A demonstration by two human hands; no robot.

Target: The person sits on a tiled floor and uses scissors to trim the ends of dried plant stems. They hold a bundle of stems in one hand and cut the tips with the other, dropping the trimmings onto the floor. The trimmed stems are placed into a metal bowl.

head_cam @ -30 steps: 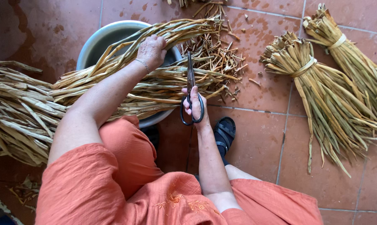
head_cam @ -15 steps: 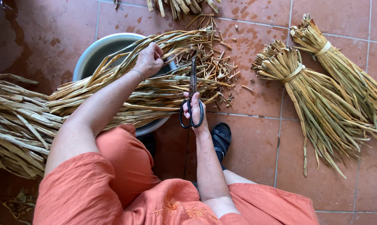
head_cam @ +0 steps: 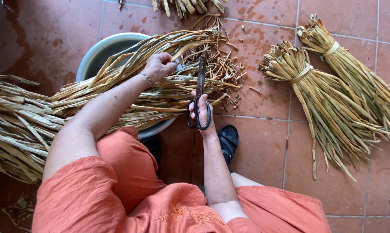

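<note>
My left hand [head_cam: 158, 65] grips a long bunch of dried yellow-green reed leaves [head_cam: 130, 92] that lies across a round grey metal basin [head_cam: 101, 51]. My right hand [head_cam: 200, 110] holds black scissors [head_cam: 199, 97] by the loops, blades pointing away and lying over the cut ends of the bunch. Short trimmed leaf bits [head_cam: 223, 64] are scattered just past the blades on the red tile floor.
Two tied bundles of reeds [head_cam: 328, 99] lie on the tiles at right. A big loose heap of reeds [head_cam: 18, 125] fills the left edge. More reed ends [head_cam: 184, 5] show at the top. My black sandal [head_cam: 228, 140] is below the scissors.
My left hand has slid a little toward me along the bunch. The right hand and scissors stay in about the same place. The view has shifted slightly.
</note>
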